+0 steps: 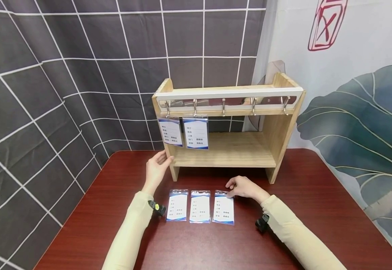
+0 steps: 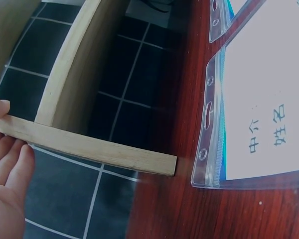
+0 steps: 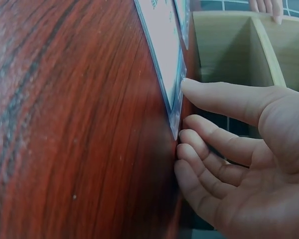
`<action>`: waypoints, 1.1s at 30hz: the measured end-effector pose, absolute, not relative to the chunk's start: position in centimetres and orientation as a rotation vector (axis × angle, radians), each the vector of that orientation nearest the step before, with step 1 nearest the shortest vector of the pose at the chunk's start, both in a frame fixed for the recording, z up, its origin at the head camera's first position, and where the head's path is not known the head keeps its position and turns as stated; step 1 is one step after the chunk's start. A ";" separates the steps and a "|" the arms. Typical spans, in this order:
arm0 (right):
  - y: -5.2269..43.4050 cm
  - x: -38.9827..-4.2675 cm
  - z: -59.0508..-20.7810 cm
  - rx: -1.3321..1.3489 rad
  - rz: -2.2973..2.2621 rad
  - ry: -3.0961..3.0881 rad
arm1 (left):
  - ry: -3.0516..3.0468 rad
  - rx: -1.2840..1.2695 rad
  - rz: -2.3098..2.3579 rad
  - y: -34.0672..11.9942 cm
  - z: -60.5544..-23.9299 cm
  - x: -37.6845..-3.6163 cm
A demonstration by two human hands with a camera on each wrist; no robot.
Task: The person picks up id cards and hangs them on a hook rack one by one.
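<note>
A wooden rack (image 1: pixel 277 127) with a row of metal hooks (image 1: pixel 223 107) stands at the back of a red-brown table (image 1: pixel 317 210). Two clear badge holders (image 1: pixel 171 131) (image 1: pixel 196 133) hang from the two leftmost hooks. Three more lie in a row on the table: left (image 1: pixel 177 205), middle (image 1: pixel 199 206), right (image 1: pixel 223 210). My left hand (image 1: pixel 157 167) holds the rack's left side panel (image 2: pixel 99 149), thumb on one face and fingers on the other (image 2: pixel 7 164). My right hand (image 1: pixel 231 189) touches the top edge of the right badge holder (image 3: pixel 164 55), which lies flat, fingertips (image 3: pixel 189 137) at its corner.
A dark grid-patterned cloth (image 1: pixel 47 93) hangs behind and to the left of the table. A leaf-print hanging (image 1: pixel 358 112) covers the right wall. The three right-hand hooks (image 1: pixel 253 106) carry nothing. Bare table (image 1: pixel 317 195) lies to the right of the rack.
</note>
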State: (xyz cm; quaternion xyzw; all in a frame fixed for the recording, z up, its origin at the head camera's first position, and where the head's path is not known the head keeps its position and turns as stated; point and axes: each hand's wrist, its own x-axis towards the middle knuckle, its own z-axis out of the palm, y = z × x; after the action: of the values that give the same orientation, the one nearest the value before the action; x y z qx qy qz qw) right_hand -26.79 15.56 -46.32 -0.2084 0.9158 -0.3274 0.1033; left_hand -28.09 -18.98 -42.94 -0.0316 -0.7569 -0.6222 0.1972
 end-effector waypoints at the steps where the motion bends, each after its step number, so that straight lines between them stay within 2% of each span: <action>1: 15.5 -26.8 -46.3 -0.614 -0.966 2.698 | -2.119 -0.088 -1.741 -19.0 -42.9 -28.1; 33: 14.8 -26.3 -46.0 -0.578 -0.993 2.595 | -2.118 -0.070 -1.736 -18.9 -42.9 -27.9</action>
State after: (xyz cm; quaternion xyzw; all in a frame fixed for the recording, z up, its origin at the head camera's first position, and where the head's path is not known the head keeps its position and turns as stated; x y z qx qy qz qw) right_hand -26.34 14.85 -45.98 -0.2015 0.9039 -0.3457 0.1513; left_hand -27.90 -18.89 -42.88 -0.0251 -0.7575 -0.6211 0.1997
